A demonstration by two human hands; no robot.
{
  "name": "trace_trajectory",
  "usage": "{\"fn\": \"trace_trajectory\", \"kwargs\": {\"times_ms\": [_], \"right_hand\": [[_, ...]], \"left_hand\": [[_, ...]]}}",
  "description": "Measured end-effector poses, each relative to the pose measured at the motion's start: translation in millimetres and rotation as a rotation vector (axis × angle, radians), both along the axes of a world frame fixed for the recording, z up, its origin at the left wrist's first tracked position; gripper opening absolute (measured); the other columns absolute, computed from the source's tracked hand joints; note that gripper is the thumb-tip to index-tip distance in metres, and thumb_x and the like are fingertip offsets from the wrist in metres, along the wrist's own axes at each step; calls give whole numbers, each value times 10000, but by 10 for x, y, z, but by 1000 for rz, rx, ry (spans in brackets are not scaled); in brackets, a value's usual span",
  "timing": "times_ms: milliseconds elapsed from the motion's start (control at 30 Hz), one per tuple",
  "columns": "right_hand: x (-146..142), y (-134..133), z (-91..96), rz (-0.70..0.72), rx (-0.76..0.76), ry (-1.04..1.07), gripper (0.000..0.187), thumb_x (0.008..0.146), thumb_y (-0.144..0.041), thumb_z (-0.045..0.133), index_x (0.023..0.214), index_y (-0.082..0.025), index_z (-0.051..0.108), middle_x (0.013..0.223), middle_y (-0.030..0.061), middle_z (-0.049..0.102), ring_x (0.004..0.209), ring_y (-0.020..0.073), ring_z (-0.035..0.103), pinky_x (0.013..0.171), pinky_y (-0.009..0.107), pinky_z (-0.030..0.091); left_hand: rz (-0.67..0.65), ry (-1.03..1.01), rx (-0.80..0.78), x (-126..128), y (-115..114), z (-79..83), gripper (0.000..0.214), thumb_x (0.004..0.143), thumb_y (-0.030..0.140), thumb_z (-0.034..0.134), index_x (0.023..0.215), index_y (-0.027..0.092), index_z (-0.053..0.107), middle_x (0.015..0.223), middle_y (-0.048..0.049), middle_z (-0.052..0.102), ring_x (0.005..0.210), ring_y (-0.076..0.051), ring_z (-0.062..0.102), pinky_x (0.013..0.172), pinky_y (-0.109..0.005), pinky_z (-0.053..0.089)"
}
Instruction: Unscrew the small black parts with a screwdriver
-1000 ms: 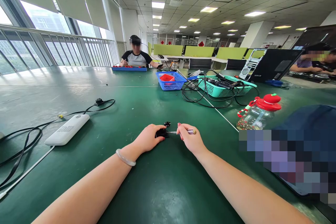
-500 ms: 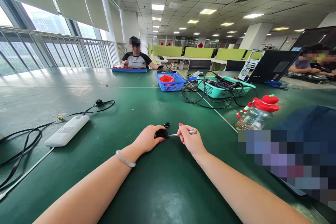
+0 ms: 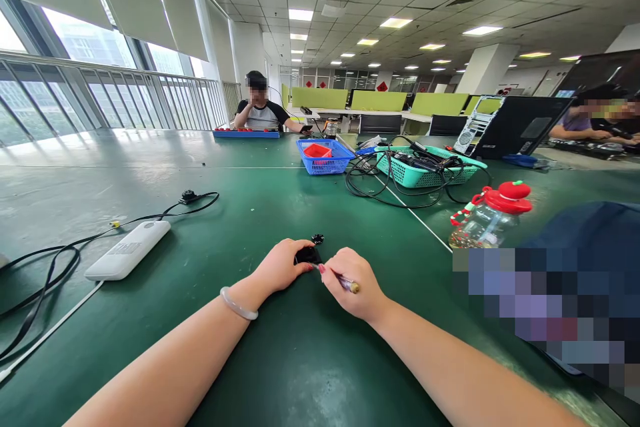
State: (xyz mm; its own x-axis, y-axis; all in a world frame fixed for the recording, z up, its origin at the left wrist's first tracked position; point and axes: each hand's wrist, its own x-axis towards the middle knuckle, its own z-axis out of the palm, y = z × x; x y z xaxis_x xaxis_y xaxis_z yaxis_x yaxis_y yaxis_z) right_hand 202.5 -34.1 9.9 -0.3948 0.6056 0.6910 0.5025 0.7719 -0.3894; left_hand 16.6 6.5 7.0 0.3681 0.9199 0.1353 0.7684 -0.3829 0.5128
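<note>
small black part (image 3: 309,255) is lying on the green table (image 3: 300,360), near the middle of the scene, pinned at its left side under the fingertips of the left hand (image 3: 283,265), which is closing down over it. right hand (image 3: 353,283) is sitting just right of the part, curling tightly around a thin screwdriver (image 3: 346,283); the tool's tip is pointing left and meeting the part, and its brass-coloured end is sticking out near the palm. a second small black piece (image 3: 317,239) is resting just beyond the part, apart from both hands. farther off, a blue basket (image 3: 325,164) is holding a red tray (image 3: 317,150), and to its right a teal basket (image 3: 425,177) is carrying black cables that are spilling over its rim. at left, a white power bank (image 3: 127,248) is showing grey lettering too small to read.
</note>
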Motion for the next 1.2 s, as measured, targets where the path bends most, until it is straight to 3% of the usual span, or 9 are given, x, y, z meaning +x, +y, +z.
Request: {"fn": "trace_trajectory", "kwargs": {"times_ms": [133,300,467,700,900,1067,1200], "right_hand": [[-14,11,-14,33,-144,-3,353,911,-273,448,570,-204,510,517,-24,527,533,120,446,623,267,379],[-17,85,-54,-43,-564,230,385,887,-430,481,589,-200,563,485,-32,474,453,107,413,468,247,323],[12,147,-61,77,-832,447,389,769,-557,618,645,-191,574,537,-4,571,489,129,518,510,255,429],[104,117,-20,-30,-545,474,430,884,-525,496,625,-191,575,484,-32,470,456,100,413,480,243,330],[88,187,-85,-20,-626,421,414,892,-501,475,638,-192,579,501,-20,506,479,115,461,508,250,368],[80,206,-99,53,-750,471,377,847,-504,544,653,-186,601,512,-9,554,468,116,489,507,253,396],[139,245,-84,94,-647,700,391,841,-528,555,662,-187,623,508,-12,545,458,102,447,480,246,365]], "left_hand": [[-11,6,-17,-4,11,-6,476,770,325,650,1238,252,600,1170,-78,669,1103,-258,596,992,-392,468],[-16,26,-29,1,27,-1,507,756,344,680,1247,253,593,1164,-81,671,1097,-266,597,991,-401,463],[-5,43,-33,-12,36,-12,499,768,361,660,1252,267,583,1173,-81,664,1097,-273,596,979,-414,468],[-32,34,13,-11,10,-36,438,809,371,593,1233,261,586,1143,-84,661,1051,-262,601,956,-422,480],[-62,26,38,-23,25,-59,432,810,349,592,1232,255,591,1158,-74,670,1074,-260,598,958,-417,483],[-104,-14,147,-4,5,-25,409,827,357,581,1221,248,601,1167,-53,683,1077,-237,592,972,-399,480],[-71,-40,255,-9,-22,28,386,852,344,542,1220,244,595,1167,-48,680,1096,-228,576,999,-400,471]]}}
